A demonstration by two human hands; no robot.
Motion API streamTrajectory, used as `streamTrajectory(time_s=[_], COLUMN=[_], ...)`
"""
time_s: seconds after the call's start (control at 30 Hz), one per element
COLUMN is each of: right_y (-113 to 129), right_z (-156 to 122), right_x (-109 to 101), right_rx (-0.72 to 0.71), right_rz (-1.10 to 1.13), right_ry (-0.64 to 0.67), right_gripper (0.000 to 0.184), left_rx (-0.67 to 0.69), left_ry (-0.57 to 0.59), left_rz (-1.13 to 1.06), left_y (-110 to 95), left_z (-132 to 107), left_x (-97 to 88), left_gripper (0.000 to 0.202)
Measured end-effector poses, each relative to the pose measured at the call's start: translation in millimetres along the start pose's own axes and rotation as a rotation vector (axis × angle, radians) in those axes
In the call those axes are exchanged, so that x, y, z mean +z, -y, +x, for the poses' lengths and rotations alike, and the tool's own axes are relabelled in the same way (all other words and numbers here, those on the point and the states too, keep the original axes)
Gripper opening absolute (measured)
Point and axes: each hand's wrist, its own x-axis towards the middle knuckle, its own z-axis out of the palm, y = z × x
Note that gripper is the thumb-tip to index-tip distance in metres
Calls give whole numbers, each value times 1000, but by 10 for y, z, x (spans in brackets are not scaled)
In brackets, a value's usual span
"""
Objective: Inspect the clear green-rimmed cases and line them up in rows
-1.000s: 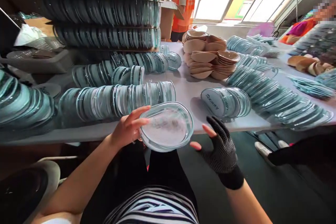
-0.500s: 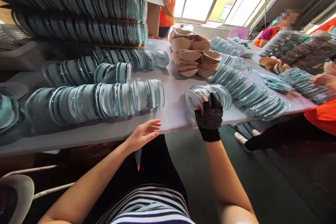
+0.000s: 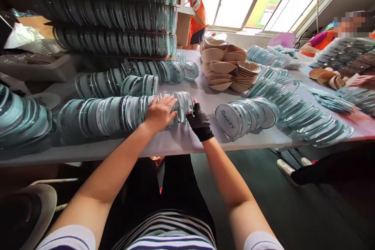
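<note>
A row of round clear pouches with teal trim [image 3: 111, 115] stands on edge along the table's front. My bare left hand [image 3: 160, 112] lies across the top of its right part, fingers stretched out and apart. At the row's right end is my right hand [image 3: 199, 122], in a black dotted fingerless glove. Its thumb and a fingertip are apart and touch or nearly touch the end pouch; the other fingers are hidden. Just right of this hand, a short group of the same pouches [image 3: 231, 121] leans together, its front one lettered "beauty".
Tan shell-shaped cups [image 3: 230, 70] are stacked behind. Stacked layers of pouches [image 3: 117, 19] rise at the back left. A long slanting row of pouches [image 3: 307, 113] lies to the right. A stool [image 3: 43, 207] stands low left. Co-workers in orange are at the right and by the window.
My right hand has left the short pouch group and moved left to the long row's end. My left hand has moved up from the table's edge onto that row. The view has shifted left.
</note>
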Motion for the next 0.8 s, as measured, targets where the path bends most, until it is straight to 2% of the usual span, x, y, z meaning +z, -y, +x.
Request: streamTrajectory(time_s=[0.1,0.2,0.3,0.37,0.43,0.47,0.53,0.6,0.7,0.77,0.8], right_y=[-144,-322,-354,-275,-152,-90,13,71,73,29,-1], right_z=[71,37,-137,-317,-505,-588,-713,-780,-812,-826,-840], right_x=[-102,-352,-587,-719,-844,-905,-1014,-1085,-1088,-1049,-1030], right_rx=[203,214,86,-48,-184,-241,-342,-429,-562,-606,-594], right_rz=[-70,38,270,361,357,330,256,170,81,62,62], right_ry=[-24,-175,-335,-393,-395,-373,-305,-219,-151,-152,-165], right_gripper=[60,52,48,44,36,33,31,36,41,38,37], left_rx=[8,10,-22,-47,-53,-48,-52,-28,195,322,340], left_ry=[4,-21,-152,-235,-174,-109,-17,-34,-149,-208,-231], left_rz=[-2,-88,-348,-684,-1065,-1217,-1384,-1392,-1238,-1121,-1101], left_y=[47,72,-18,-157,-314,-380,-455,-450,-374,-341,-335], left_z=[-15,-37,-116,-244,-419,-513,-687,-822,-942,-982,-995], left_x=[41,43,33,25,11,-1,-37,-85,-150,-173,-178], left_gripper=[51,50,59,77,85,82,67,48,26,29,30])
